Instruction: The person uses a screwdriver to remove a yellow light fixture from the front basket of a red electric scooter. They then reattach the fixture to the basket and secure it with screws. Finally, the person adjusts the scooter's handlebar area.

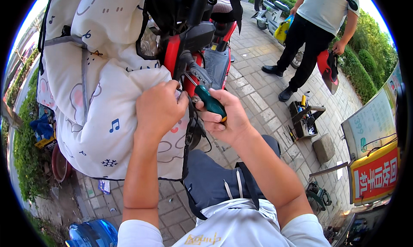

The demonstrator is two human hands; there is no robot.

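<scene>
My right hand (230, 116) is wrapped round a screwdriver (209, 101) with a dark green handle and a yellow end. Its thin shaft points up and left at the front of a red and black electric scooter (172, 53). Close by, my left hand (161, 107) has its fingers curled together against the scooter's front, and what they hold is hidden. Under my left wrist hangs a padded white windshield quilt (103, 105) with cartoon prints, spread over the scooter's front.
A person (318, 27) stands at the upper right, holding a red cap-like item (328, 70). On the paving sit an open toolbox (304, 120) and a stone block (323, 149). A sign board (374, 178) stands at the right. A large blue water bottle (92, 234) lies at lower left.
</scene>
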